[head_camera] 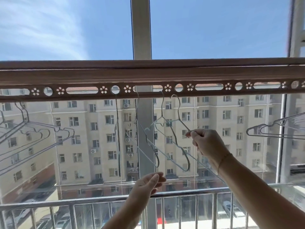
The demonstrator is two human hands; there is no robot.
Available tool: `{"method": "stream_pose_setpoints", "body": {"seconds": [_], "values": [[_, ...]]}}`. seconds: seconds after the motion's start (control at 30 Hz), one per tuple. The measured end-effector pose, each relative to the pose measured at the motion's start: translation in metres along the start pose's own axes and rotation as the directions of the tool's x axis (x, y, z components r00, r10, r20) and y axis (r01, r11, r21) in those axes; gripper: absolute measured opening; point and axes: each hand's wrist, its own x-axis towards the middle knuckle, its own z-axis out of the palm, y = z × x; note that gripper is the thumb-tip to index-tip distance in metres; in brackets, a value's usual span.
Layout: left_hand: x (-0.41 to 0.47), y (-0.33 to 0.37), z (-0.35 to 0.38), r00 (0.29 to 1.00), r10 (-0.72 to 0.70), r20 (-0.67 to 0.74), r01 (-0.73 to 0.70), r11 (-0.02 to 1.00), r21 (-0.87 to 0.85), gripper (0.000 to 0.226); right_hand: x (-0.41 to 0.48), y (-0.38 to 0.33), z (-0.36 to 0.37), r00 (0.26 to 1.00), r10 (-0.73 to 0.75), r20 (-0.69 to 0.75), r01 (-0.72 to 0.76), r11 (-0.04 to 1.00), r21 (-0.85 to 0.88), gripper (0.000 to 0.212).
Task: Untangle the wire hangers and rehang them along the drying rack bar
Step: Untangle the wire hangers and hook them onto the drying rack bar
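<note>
A brown drying rack bar (148,75) with round and slotted holes runs across the view. Below its middle hang a few thin wire hangers (166,138), crossed over one another, their hooks in or near the bar's holes. My right hand (208,144) pinches the upper wire of one hanger at its right shoulder. My left hand (148,184) is raised just under the lowest hanger tip, fingers relaxed and holding nothing. One more wire hangs straight down from a round hole (117,134).
Several hangers (33,134) hang bunched at the bar's left end, and others (277,129) at the right end. Behind is a glazed balcony window with a white post (142,30). A metal railing (99,200) runs below.
</note>
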Motion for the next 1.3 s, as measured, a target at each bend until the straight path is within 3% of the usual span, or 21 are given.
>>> {"method": "stream_pose_setpoints", "body": {"seconds": [0.33, 0.7, 0.87, 1.03, 1.3], "values": [[0.003, -0.001, 0.006, 0.999, -0.01, 0.04, 0.01, 1.0, 0.007, 0.025, -0.007, -0.018, -0.002, 0.965, -0.24, -0.105, 0.221, 0.962, -0.163, 0.023], [0.0, 0.005, 0.006, 0.999, 0.002, 0.041, -0.002, 1.0, 0.014, 0.026, 0.01, -0.026, 0.014, 0.973, -0.206, -0.1, 0.187, 0.967, -0.175, 0.025], [-0.002, 0.008, 0.006, 0.999, -0.001, 0.032, 0.001, 1.0, 0.011, 0.027, 0.005, -0.017, 0.011, 0.992, -0.108, -0.067, 0.097, 0.984, -0.151, 0.024], [-0.002, 0.015, 0.009, 0.998, 0.018, 0.061, -0.019, 1.0, 0.017, 0.03, 0.006, -0.017, 0.01, 0.999, 0.037, 0.002, -0.037, 0.999, -0.006, 0.027], [-0.004, 0.012, 0.011, 0.998, 0.003, 0.07, -0.003, 1.0, 0.006, 0.029, 0.002, -0.029, 0.006, 0.951, 0.227, 0.208, -0.266, 0.946, 0.184, 0.027]]}}
